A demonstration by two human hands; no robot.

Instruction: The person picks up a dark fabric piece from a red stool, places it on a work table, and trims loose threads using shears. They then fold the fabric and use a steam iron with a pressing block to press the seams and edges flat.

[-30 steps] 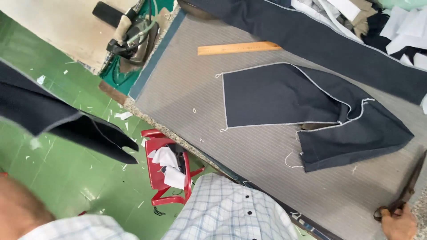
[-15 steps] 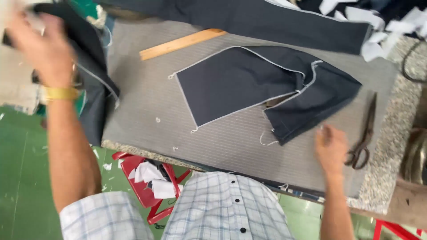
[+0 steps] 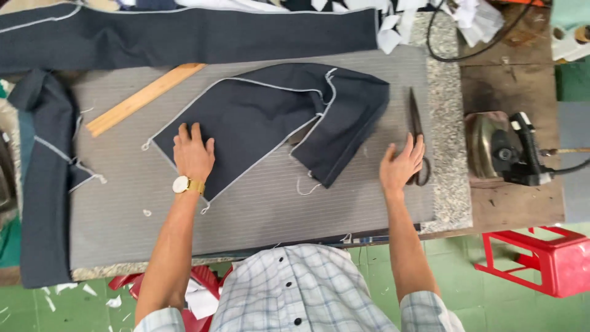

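Observation:
My left hand point(image 3: 193, 154) lies flat, fingers spread, on the near left part of a dark navy fabric piece point(image 3: 264, 117) with pale stitched edges. That piece is spread on a grey striped pad point(image 3: 153, 203) and is folded over at its right end. My right hand point(image 3: 402, 165) is open over the pad's right side, its fingertips touching the handles of black scissors point(image 3: 416, 132). A watch with a gold band is on my left wrist.
A wooden ruler point(image 3: 142, 98) lies at the upper left. A long navy fabric strip point(image 3: 184, 37) runs along the back, another navy piece point(image 3: 43, 178) hangs at the left. An iron point(image 3: 501, 147) sits to the right. A red stool point(image 3: 541, 258) stands at the lower right.
The view swung right. My left hand dropped the navy piece at the left and came down flat on the fabric. My right hand moved back beside the scissors.

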